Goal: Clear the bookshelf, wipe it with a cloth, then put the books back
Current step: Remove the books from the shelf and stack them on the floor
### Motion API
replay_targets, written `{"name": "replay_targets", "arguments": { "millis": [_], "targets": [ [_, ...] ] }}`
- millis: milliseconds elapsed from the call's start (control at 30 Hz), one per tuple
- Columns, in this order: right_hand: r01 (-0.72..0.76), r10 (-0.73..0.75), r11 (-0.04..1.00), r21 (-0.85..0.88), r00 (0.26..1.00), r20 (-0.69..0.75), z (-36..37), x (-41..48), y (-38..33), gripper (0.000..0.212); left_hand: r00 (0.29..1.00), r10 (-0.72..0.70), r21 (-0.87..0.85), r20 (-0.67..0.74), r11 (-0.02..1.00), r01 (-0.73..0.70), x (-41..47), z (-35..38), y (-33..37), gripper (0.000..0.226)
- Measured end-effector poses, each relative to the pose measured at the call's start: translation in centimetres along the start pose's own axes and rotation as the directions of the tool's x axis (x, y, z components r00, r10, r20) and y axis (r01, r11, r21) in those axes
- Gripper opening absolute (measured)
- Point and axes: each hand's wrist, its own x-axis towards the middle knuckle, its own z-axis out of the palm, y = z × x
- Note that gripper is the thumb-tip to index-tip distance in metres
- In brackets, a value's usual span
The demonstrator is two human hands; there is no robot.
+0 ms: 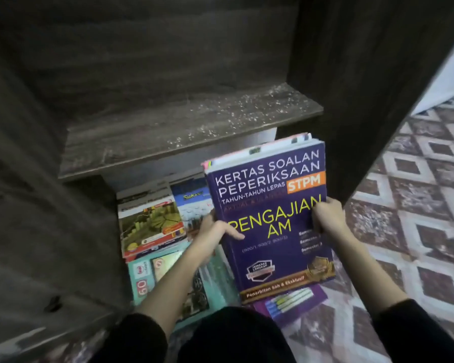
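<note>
The big purple paper book with white and yellow words sits on top of a small pile. Pale page edges of the books under it peek out at the far end. The pile is up in the air, just in front of the shelf, low on the right side and above the floor.

The left hand holds the left edge. Its thumb lies flat on the cover, and its other fingers go under the pile, where I cannot see them. The right hand grips the right edge, with its fingers curled over the cover and pinching the pile.

Behind the pile is the dark wooden shelf board. Pale dust and crumbs lie all over its top. So I think the clearing step is in hand and almost done, and the wiping is not done yet.

Below the board, more books lie flat on the floor: a book with a green picture, a blue book and a teal book. A purple pack with pens lies just under the near edge of the pile. The brown and white diamond floor spreads out to the right.

Next, I think the pile should go down flat beside the other books. Both hands should stay low so the bottom books do not slide out. After that a cloth is needed, and I see no cloth here.
</note>
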Motion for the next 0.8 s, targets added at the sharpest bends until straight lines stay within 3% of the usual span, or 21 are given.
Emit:
{"name": "replay_targets", "arguments": {
  "millis": [100, 167, 267, 467, 600, 733, 800],
  "targets": [
    [-0.078, 0.077, 0.988, -0.137, 0.997, -0.013, -1.2, 1.0, 4.5, 0.017, 0.974, -0.224, -0.037, 0.036, 0.974, 0.225, 1.6, 2.3, -4.4, 0.017],
    [-0.127, 0.133, 0.964, -0.235, 0.991, 0.010, -1.4, 2.0, 7.4, 0.019, 0.926, -0.375, -0.059, 0.036, 0.925, 0.376, 2.4, 3.5, -6.8, 0.009],
    [-0.229, 0.250, 0.899, -0.373, 0.968, 0.009, -0.9, 3.7, 10.8, 0.015, 0.869, -0.494, -0.107, 0.004, 0.864, 0.492, 4.6, 4.4, -10.8, 0.008],
    [-0.325, 0.366, 0.823, -0.465, 0.930, -0.002, 2.0, 7.3, 16.3, 0.021, 0.824, -0.566, -0.211, -0.020, 0.808, 0.550, 9.4, 4.5, -20.0, 0.033],
    [-0.359, 0.416, 0.785, -0.505, 0.909, 0.001, 3.1, 9.2, 18.1, 0.020, 0.809, -0.581, -0.210, -0.093, 0.805, 0.555, 10.4, 5.0, -18.9, 0.014],
    [-0.387, 0.462, 0.756, -0.528, 0.887, 0.011, 3.8, 11.1, 19.9, 0.013, 0.793, -0.599, -0.193, -0.109, 0.795, 0.574, 12.8, 5.4, -21.5, 0.045],
    [-0.368, 0.446, 0.762, -0.533, 0.895, 0.020, 4.2, 11.7, 20.5, 0.014, 0.793, -0.597, -0.187, -0.119, 0.798, 0.573, 12.3, 5.8, -19.7, 0.031]
  ]
}}
